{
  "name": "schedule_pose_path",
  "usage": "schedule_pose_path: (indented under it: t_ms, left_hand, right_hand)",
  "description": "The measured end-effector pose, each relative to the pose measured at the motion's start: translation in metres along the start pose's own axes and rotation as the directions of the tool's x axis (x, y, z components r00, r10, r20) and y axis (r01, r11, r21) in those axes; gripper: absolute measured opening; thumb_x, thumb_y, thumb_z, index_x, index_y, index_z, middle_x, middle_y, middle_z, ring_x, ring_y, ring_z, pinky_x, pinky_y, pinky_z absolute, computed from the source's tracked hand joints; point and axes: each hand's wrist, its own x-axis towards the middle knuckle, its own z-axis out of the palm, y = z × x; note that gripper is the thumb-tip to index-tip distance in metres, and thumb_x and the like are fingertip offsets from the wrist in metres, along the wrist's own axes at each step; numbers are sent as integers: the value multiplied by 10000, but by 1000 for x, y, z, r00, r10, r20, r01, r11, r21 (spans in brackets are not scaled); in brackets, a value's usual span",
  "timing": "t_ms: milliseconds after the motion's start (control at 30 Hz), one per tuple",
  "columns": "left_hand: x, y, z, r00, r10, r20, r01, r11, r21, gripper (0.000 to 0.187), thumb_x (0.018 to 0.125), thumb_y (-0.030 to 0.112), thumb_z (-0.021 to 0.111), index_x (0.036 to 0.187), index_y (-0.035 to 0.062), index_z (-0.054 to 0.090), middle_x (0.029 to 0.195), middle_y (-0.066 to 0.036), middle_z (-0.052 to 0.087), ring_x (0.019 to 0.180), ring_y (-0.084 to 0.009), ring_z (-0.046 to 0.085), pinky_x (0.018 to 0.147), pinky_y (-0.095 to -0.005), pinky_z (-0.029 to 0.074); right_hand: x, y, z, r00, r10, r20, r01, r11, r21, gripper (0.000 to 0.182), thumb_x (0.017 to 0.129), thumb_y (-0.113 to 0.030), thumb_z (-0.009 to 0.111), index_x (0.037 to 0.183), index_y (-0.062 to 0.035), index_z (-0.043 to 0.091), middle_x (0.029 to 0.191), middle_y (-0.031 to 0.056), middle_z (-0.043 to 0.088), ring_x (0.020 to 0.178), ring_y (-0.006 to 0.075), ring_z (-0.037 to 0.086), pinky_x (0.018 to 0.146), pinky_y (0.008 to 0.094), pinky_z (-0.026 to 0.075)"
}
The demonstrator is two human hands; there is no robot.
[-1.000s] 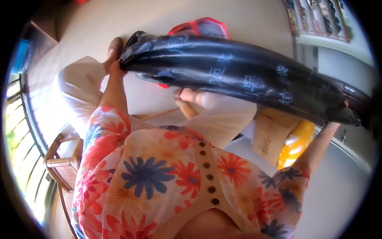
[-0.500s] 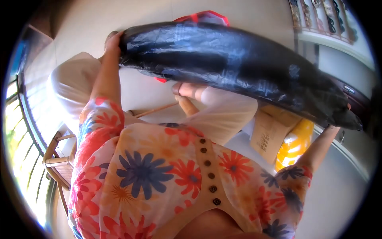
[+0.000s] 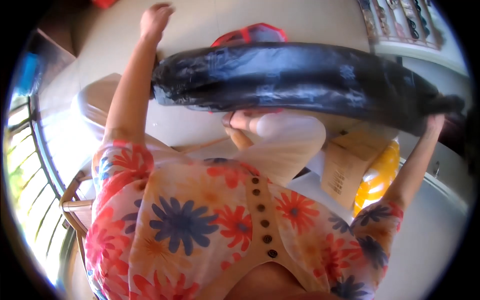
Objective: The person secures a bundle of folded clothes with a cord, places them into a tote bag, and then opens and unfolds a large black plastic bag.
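A long black plastic bag (image 3: 300, 75), puffed out and shiny with pale printed characters, stretches across the view above my lap. At its right end my right hand (image 3: 434, 124) is closed on the gathered, narrowed plastic. My left hand (image 3: 156, 22) is raised past the bag's left end, apart from it. Its fingers look bent and close together, but blur hides whether they hold anything. Part of a red-edged, greyish thing (image 3: 250, 36) shows on the floor behind the bag; the bag covers the rest.
To the right, under the bag, stand a cardboard box (image 3: 345, 165) and a yellow-and-white patterned package (image 3: 375, 177). A rack of shoes or sandals (image 3: 405, 22) is at the upper right. A wooden chair (image 3: 77, 207) stands left, beside a barred window (image 3: 32, 185).
My left hand has let go of the bag's left end and moved up and away. That end has dropped slightly, while my right hand and the other end have risen.
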Motion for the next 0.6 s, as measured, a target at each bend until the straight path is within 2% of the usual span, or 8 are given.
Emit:
schedule_pose_path:
  t_ms: [100, 233, 300, 333, 367, 400, 433, 600]
  left_hand:
    - [-29, 175, 8, 849, 246, 467, -110, 948, -299, 662, 711, 355, 680, 1216, 10, 427, 1131, -129, 514, 1063, -208, 462, 922, -293, 341]
    - [-82, 320, 23, 515, 587, 625, -206, 792, -574, 925, 665, 491, 685, 1267, -90, 289, 1148, -196, 487, 1090, -224, 457, 943, -298, 335]
    - [-93, 359, 41, 477, 643, 600, -280, 758, -590, 1032, 608, 501, 728, 1291, -88, 226, 1152, -200, 472, 1071, -216, 462, 927, -292, 351]
    - [-109, 376, 38, 453, 680, 577, -269, 721, -638, 849, 646, 436, 717, 1216, -70, 343, 1080, -160, 519, 992, -193, 501, 874, -280, 384]
    - [-124, 393, 34, 428, 716, 552, -256, 682, -685, 669, 685, 371, 707, 1141, -51, 460, 1008, -120, 565, 913, -171, 541, 821, -268, 417]
    - [-136, 405, 32, 435, 754, 492, -349, 645, -680, 547, 701, 346, 691, 1074, -22, 536, 964, -81, 587, 879, -158, 552, 811, -252, 413]
    - [-138, 412, 26, 440, 748, 497, -333, 650, -683, 552, 684, 329, 714, 1056, -37, 536, 961, -99, 592, 877, -158, 561, 814, -252, 422]
    - [-131, 448, 5, 603, 588, 539, -308, 795, -523, 451, 747, 267, 673, 1037, -53, 544, 905, -99, 604, 790, -148, 572, 704, -268, 466]
  right_hand:
    - [-8, 11, 155, 894, -251, -372, 61, 888, -455, 249, 899, -99, 388, 1111, -18, 491, 1066, 113, 545, 979, 226, 529, 880, 355, 426]
    - [-21, 14, 306, 918, -382, -109, 267, 797, -541, 310, 888, -187, 445, 1170, -60, 472, 1086, 92, 548, 962, 198, 537, 826, 316, 451]
    - [21, 2, 291, 925, -353, 140, 369, 749, -550, 285, 886, -71, 402, 1159, -51, 484, 1064, 56, 561, 900, 138, 551, 816, 253, 441]
    - [-32, 8, 384, 914, -390, 112, 390, 769, -506, 146, 760, 7, 543, 883, -3, 620, 840, 30, 606, 775, 123, 547, 752, 243, 434]
    - [-6, 0, 363, 859, -478, 183, 447, 526, -724, 191, 751, 73, 473, 803, -8, 638, 812, 36, 612, 771, 122, 545, 739, 248, 432]
    - [-33, -5, 394, 886, -448, 116, 391, 591, -706, 209, 728, 96, 456, 795, 6, 632, 808, 45, 613, 746, 117, 534, 698, 256, 429]
    - [-16, -7, 382, 766, -569, 301, 561, 362, -744, 204, 723, 92, 459, 793, 10, 633, 794, 44, 614, 731, 116, 530, 678, 261, 425]
    - [-45, -29, 409, 892, -369, 261, 380, 301, -875, 229, 710, 70, 467, 830, -15, 643, 774, 55, 631, 699, 127, 539, 657, 270, 425]
